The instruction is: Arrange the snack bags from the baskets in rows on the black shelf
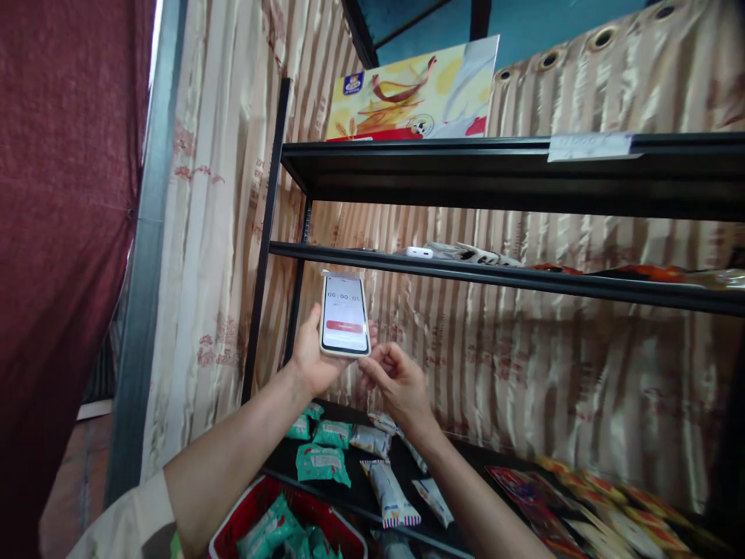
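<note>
A smartphone [345, 318] in a pale case lies face up in my left hand [314, 357], whose fingers wrap round it from below. Its lit screen shows a timer reading 00:00:05 above a red button. My right hand [399, 380] is just beside the phone's lower right corner, with fingers loosely curled and the thumb a little apart from them. Nothing shows in it, and whether it touches the phone is unclear. Below both hands, green packets [323, 464] and white-and-blue packets [389, 493] lie on a dark shelf.
A red basket [226, 522] with green packets stands at the bottom. The black rack [466, 272] carries a white device [419, 252] and flat packs. On top is a yellow printed box [413, 93]. Red and yellow packets [605, 505] lie lower right. A curtain [466, 365] hangs behind.
</note>
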Action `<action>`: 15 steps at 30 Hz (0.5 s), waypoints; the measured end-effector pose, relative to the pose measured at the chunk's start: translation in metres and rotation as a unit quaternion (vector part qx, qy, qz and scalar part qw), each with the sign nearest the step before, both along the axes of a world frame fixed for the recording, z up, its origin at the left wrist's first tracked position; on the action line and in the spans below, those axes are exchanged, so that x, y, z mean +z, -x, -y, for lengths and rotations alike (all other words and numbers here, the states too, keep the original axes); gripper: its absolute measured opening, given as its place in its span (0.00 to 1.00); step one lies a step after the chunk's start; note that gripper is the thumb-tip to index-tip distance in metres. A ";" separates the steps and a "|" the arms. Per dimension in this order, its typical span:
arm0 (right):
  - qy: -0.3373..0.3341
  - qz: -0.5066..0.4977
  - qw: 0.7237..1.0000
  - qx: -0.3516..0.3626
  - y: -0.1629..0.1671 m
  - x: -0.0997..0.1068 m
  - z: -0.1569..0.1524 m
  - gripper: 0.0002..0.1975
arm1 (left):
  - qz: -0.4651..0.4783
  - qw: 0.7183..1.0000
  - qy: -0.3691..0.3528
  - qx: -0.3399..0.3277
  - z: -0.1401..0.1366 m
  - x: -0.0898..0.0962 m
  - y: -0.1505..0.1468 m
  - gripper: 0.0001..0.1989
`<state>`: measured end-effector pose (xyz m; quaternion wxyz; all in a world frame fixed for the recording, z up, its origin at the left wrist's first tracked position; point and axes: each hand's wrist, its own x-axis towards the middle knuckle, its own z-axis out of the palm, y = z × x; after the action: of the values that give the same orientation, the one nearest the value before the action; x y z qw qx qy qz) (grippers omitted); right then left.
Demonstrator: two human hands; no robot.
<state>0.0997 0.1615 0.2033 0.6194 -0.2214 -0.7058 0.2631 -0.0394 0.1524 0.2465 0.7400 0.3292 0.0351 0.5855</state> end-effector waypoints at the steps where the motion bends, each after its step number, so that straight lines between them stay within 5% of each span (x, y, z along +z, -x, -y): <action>1: -0.007 -0.002 1.000 0.001 0.001 0.010 -0.005 0.15 | -0.001 1.000 -0.004 0.001 -0.006 0.009 0.001 0.34; 9: -0.040 -0.005 0.999 -0.008 0.012 0.087 -0.044 0.19 | -0.008 1.000 -0.014 0.000 -0.048 0.082 0.010 0.28; 15: -0.043 -0.007 0.999 0.005 0.028 0.128 -0.075 0.21 | -0.022 0.999 -0.020 0.021 -0.085 0.118 0.023 0.28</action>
<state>0.0718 0.2364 0.3315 0.6322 -0.1890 -0.7130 0.2371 -0.0624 0.2373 0.3650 0.7195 0.3563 0.0470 0.5943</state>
